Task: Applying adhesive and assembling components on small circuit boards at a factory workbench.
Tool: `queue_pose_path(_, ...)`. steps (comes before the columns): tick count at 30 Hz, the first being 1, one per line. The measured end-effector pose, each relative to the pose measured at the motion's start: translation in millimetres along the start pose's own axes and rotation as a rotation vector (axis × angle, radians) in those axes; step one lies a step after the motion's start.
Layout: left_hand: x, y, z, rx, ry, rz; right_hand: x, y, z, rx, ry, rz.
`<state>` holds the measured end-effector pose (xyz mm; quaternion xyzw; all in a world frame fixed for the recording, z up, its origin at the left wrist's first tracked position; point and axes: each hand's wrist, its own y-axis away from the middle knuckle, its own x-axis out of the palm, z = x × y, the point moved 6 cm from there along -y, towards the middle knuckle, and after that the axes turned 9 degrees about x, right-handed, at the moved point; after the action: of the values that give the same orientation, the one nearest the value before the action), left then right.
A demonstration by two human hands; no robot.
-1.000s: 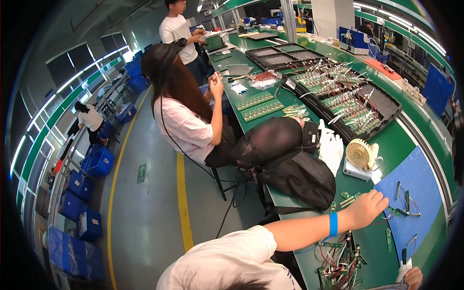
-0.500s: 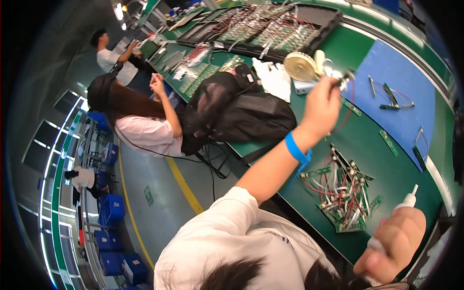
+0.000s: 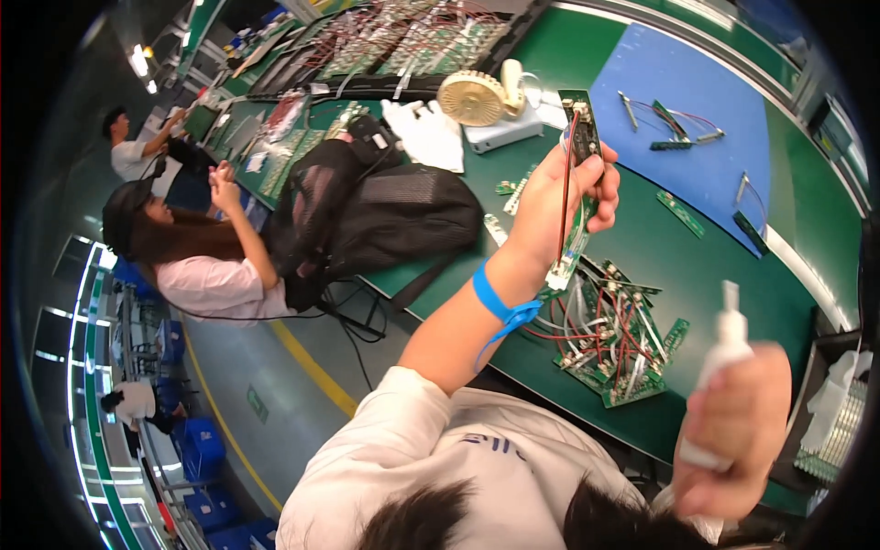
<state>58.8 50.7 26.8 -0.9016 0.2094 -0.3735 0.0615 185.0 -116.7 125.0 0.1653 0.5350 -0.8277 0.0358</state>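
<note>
- Left grip (image 3: 573, 188): closed round a board (image 3: 585, 137), thumb on its face, fingers curled behind its right edge.
- Board: green and black, held above the desk (image 3: 642, 247); dark red wire runs along it. Long axis near to far, far end sticking out past the thumb. Can't tell if the green part by the wrist is the same piece.
- Right grip (image 3: 741, 417): wrapped round a white bottle (image 3: 727, 339); blurred, finger detail lost.
- Bottle: roughly upright, thin nozzle up and far, not touching the board.
- Key relation: board lies far and left of the right grip, well apart, with the nozzle end facing away from the near edge. Left hand is the one on the board; right is nearest the bottle.
- Between the hands, lower: wired pile (image 3: 614, 344) of boards, on the desk, near and right of the left wrist.
- Loose board (image 3: 679, 214): on the desk, right of the left grip, beside the blue mat (image 3: 706, 87).
- On the mat: small wired parts (image 3: 674, 128).
- Far left of the left grip: fan (image 3: 472, 98), white glove (image 3: 426, 136); nearer, black bag (image 3: 408, 211).
</note>
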Motion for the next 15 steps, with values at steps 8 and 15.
queue_pose_path(8,27,16,19,-0.134,-0.056,0.165,20,-3,-59,0.603,-0.920,-0.218)
queue_pose_path(15,37,19,35,-0.160,-0.041,0.206,33,0,-66,0.584,-0.936,-0.099)
